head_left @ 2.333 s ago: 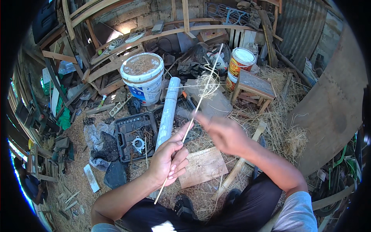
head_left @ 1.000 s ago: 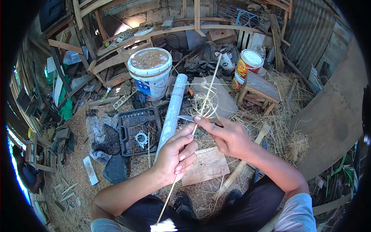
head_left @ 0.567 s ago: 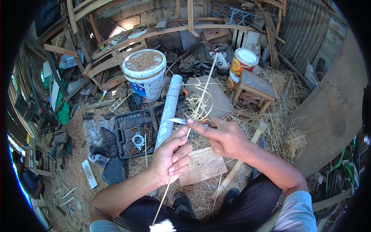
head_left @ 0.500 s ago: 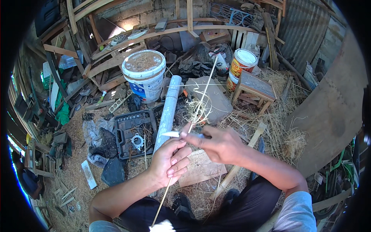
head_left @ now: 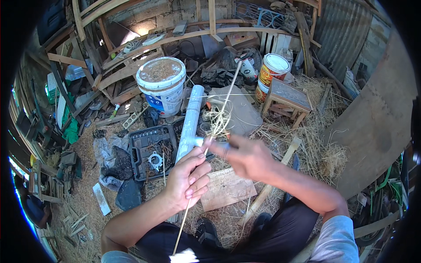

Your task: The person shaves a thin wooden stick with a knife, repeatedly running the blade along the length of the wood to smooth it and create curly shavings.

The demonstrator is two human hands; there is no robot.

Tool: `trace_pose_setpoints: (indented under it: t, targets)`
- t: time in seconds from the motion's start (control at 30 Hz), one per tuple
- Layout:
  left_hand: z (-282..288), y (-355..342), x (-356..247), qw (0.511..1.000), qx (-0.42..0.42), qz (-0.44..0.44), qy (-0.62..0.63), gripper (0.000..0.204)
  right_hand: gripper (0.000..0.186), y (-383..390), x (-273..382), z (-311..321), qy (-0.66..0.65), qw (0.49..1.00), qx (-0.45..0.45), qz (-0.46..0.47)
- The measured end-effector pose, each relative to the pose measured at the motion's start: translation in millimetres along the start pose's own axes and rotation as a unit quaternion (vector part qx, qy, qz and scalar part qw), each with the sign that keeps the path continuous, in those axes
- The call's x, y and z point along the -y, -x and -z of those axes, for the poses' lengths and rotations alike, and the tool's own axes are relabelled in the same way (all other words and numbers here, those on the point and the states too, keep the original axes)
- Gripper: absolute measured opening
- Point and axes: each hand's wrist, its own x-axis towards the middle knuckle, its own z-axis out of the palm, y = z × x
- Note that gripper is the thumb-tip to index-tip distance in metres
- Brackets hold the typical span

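My left hand (head_left: 186, 179) is closed around a long thin stick (head_left: 181, 230), pale like bamboo or cane. The stick slants from near my lap up and away to the right. Just above my hands, a tangle of fine curled shavings (head_left: 218, 122) clings to it. My right hand (head_left: 251, 158), smeared by motion, is closed on a knife whose pale blade (head_left: 198, 142) points left, across the stick beside my left thumb. Most of the knife's handle is hidden by my fingers.
Ahead lie a whitish pipe (head_left: 191, 120), an open black tool case (head_left: 137, 153) and a flat wooden board (head_left: 226, 193). A white bucket (head_left: 161, 96), a small wooden stool (head_left: 289, 94) and red-yellow cans (head_left: 265, 76) stand farther off. Straw and shavings litter the ground; a large sheet (head_left: 372, 118) leans at right.
The stick's far end and the curled shavings have shifted slightly left. My right hand and the knife have moved a little up along the stick, while my left hand still grips it.
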Motion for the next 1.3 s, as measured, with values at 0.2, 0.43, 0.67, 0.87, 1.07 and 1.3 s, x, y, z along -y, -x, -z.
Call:
trace_pose_setpoints:
  t: [0.2, 0.43, 0.67, 0.87, 1.07, 1.3]
  targets:
    - [-2, -7, -1, 1.0, 0.008, -0.002, -0.027, 0.054, 0.071, -1, -17, 3, 0.018, 0.999, -0.005, -0.031]
    - [-3, -5, 0, 0.998, 0.015, -0.013, -0.055, 0.053, 0.068, -5, -7, 6, -0.075, 0.997, -0.016, -0.032]
    - [6, -6, 2, 0.999, 0.039, -0.007, -0.001, 0.039, 0.068, -7, -3, 7, -0.079, 0.996, -0.028, -0.013]
    - [4, -8, 0, 0.999, 0.004, -0.033, -0.028, 0.049, 0.064, -7, -11, 4, -0.043, 0.998, 0.009, -0.052]
    - [-5, -2, 6, 0.998, 0.008, 0.01, -0.06, 0.053, 0.038, 3, -57, 5, -0.066, 0.985, -0.092, -0.128]
    - [4, -22, 14, 0.985, -0.082, -0.044, -0.147, 0.041, 0.029, 4, -31, 3, -0.062, 0.992, -0.057, -0.091]
